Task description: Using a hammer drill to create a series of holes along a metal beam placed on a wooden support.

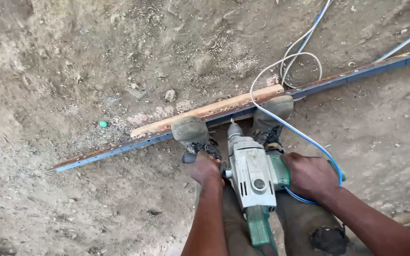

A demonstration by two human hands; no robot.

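Both hands grasp grey-green electric drill (252, 173): left hand (205, 168) clenched on side handle, right hand (311, 176) gripping body; bit points down at long blue metal bar (224, 118) pinned under two boots.

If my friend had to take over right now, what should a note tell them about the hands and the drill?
Left hand: closed on the drill's black side handle.
Right hand: gripping the green handle on the other side, with the blue cord running under it.
Electric drill: pointing down, bit at the blue metal bar on the dirt.
Both boots stand on the bar, beside a wooden strip.
Done: metal shavings lie near the bar.
Left: cannot tell how deep the bit is.
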